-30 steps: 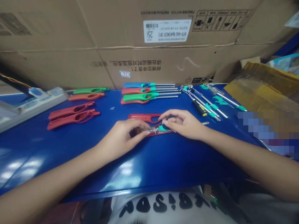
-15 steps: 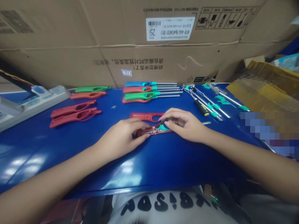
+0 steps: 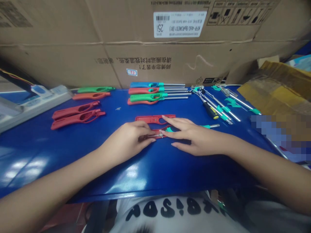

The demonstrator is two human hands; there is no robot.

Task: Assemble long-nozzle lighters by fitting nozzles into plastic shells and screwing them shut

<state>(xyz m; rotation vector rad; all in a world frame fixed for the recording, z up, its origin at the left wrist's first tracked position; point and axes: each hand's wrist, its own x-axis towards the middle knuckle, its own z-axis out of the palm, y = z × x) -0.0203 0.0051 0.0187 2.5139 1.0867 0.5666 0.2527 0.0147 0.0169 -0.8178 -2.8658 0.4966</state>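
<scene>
My left hand (image 3: 128, 140) rests on the blue table (image 3: 73, 155) with its fingers curled and pressed onto a red lighter half-shell (image 3: 156, 133) that carries a metal tube and a teal trigger part (image 3: 169, 129). My right hand (image 3: 191, 136) lies flat with fingers stretched out over the right end of that shell, fingertips on the teal part. A second red half-shell (image 3: 153, 118) lies just beyond both hands.
Assembled long lighters (image 3: 155, 93) lie in a row at the back centre. Loose red, orange and green shells (image 3: 77, 115) sit at the left. Metal tubes with teal parts and a screwdriver (image 3: 211, 111) lie at the right. A big cardboard box (image 3: 145, 42) walls the back.
My right hand has gone from a pinch on the teal part to fingers stretched flat over the shell. My left hand stayed pressed on the shell's left end.
</scene>
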